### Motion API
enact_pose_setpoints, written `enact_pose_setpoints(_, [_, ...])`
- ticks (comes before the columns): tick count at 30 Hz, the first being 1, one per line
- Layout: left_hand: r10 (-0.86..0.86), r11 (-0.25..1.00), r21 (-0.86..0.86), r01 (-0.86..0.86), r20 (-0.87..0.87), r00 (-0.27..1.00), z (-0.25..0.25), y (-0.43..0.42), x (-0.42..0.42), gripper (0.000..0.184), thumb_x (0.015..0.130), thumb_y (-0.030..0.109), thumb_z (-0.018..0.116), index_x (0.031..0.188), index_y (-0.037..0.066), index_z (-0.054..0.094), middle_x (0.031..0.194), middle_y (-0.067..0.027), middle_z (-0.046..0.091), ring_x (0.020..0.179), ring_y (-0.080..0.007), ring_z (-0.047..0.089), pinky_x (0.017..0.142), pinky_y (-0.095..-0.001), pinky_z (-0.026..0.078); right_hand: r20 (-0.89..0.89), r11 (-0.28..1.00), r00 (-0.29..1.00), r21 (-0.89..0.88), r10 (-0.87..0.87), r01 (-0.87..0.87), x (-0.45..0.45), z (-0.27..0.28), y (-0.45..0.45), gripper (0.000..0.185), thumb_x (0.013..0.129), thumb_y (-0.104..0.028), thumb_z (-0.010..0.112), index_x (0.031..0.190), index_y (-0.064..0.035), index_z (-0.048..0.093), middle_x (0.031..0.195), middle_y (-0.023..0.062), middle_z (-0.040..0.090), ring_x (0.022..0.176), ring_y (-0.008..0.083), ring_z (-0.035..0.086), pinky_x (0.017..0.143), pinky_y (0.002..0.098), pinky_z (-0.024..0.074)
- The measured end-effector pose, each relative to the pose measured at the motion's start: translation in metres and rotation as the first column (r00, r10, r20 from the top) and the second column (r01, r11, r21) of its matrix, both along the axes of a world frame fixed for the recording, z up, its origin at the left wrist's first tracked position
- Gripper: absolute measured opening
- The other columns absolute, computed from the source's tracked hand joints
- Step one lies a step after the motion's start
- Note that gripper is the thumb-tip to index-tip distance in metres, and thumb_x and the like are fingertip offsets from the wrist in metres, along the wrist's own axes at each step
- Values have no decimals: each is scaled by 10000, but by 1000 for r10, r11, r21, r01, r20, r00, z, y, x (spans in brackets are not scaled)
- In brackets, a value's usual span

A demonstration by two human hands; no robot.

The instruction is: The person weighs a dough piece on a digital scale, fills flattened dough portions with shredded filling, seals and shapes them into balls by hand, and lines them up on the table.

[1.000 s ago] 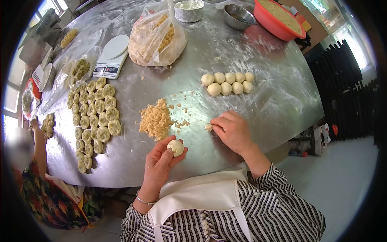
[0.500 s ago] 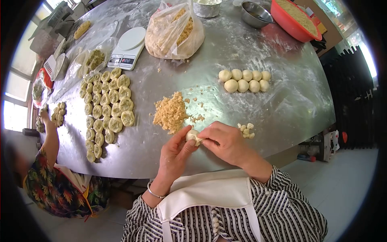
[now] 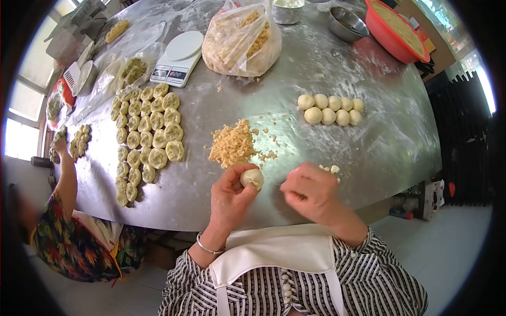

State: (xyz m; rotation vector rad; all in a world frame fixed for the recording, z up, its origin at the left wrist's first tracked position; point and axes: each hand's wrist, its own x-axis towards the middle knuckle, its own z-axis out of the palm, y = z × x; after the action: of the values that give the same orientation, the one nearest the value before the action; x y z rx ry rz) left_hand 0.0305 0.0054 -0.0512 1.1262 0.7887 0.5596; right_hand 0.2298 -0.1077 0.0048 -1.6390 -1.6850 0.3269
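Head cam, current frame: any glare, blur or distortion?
Head view: strong fisheye curvature, black corners; glare on the metal table beside the crumbly pile; left window blown out; right hand looks motion-blurred, left hand sharper.

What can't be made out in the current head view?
In the head view:
Right hand: blurred; whether it holds anything is unclear.
Dough bits: partly hidden behind that hand.
Ball: underside hidden by the left hand.
Tub: cut off by the top edge.
Scale display: too small to read.

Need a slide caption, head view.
Left hand holds a pale round dough ball near a crumbly tan heap on a shiny metal table.
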Motion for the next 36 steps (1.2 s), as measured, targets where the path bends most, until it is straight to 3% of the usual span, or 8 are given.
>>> enact_pose_setpoints(6, [-77, 930, -344, 128, 160, 984, 28, 1, 5, 358, 1013, 44, 663, 1364, -14, 626, 1249, -107, 708, 1112, -193, 718, 998, -381, 614, 54, 988, 998, -155, 27, -18, 10, 4, 5, 584, 771, -149, 859, 1329, -127, 689, 1428, 116, 615, 1249, 335, 620, 1055, 430, 531])
enact_pose_setpoints(11, [-167, 919, -315, 236, 230, 959, 22, -10, 8, 468, 1026, 54, 650, 1478, 23, 536, 1341, -108, 669, 1236, -215, 671, 1063, -391, 568, -51, 980, 979, 0, 198, -198, -14, -16, 29, 659, 777, -266, 902, 1383, -144, 674, 1546, 106, 558, 1450, 350, 513, 1165, 524, 456])
enact_pose_setpoints(16, [-44, 778, -546, 309, 444, 895, 28, -8, 2, 521, 1028, 42, 630, 1527, 53, 478, 1419, -108, 623, 1316, -242, 633, 1094, -397, 542, -226, 980, 957, 113, 183, -161, -14, -46, 30, 218, 965, -262, 769, 1091, -89, 730, 1278, 118, 733, 1286, 373, 666, 1194, 550, 429])
enact_pose_setpoints(18, [111, 636, -670, 382, 569, 815, 31, -8, 5, 500, 1032, 52, 634, 1511, 58, 489, 1433, -108, 615, 1312, -250, 640, 1087, -406, 551, -338, 995, 939, 90, 67, -38, -17, -47, 28, 220, 1057, -279, 675, 1032, -63, 715, 1229, 109, 755, 1240, 366, 699, 1199, 556, 422])
enact_pose_setpoints(20, [79, 695, -635, 337, 534, 842, 24, -13, 8, 478, 1052, 83, 635, 1507, 58, 493, 1423, -109, 626, 1302, -254, 648, 1093, -413, 556, -528, 1000, 849, -30, -17, 2, -18, -46, 25, 334, 1111, -332, 575, 1086, -33, 723, 1233, 128, 756, 1295, 339, 668, 1202, 548, 415])
enact_pose_setpoints(26, [6, 827, -533, 181, 330, 944, 10, -18, 12, 434, 1123, 187, 555, 1519, 19, 502, 1487, -151, 591, 1340, -294, 626, 1146, -446, 543, -990, 999, 144, 6, 0, 43, -33, -27, 34, 526, 1178, -377, 364, 1283, 18, 694, 1222, 194, 755, 1414, 317, 567, 1245, 501, 352])
enact_pose_setpoints(31, [-51, 798, -538, 270, 387, 921, 10, -19, 12, 398, 1131, 186, 540, 1485, 6, 532, 1418, -162, 635, 1266, -290, 676, 1075, -430, 597, -784, 956, 618, -143, 49, -257, -6, -42, 25, 524, 1176, -354, 367, 1422, 46, 598, 1422, 164, 666, 1388, 294, 582, 1173, 424, 440])
enact_pose_setpoints(36, [-46, 865, -443, 235, 397, 917, 19, -22, 17, 365, 1146, 198, 513, 1456, 9, 553, 1417, -143, 628, 1263, -266, 669, 1067, -410, 585, -955, 998, 292, -54, -39, -42, -24, -16, 30, 460, 1163, -308, 440, 1215, 48, 729, 1204, 158, 766, 1265, 267, 670, 1091, 379, 506])
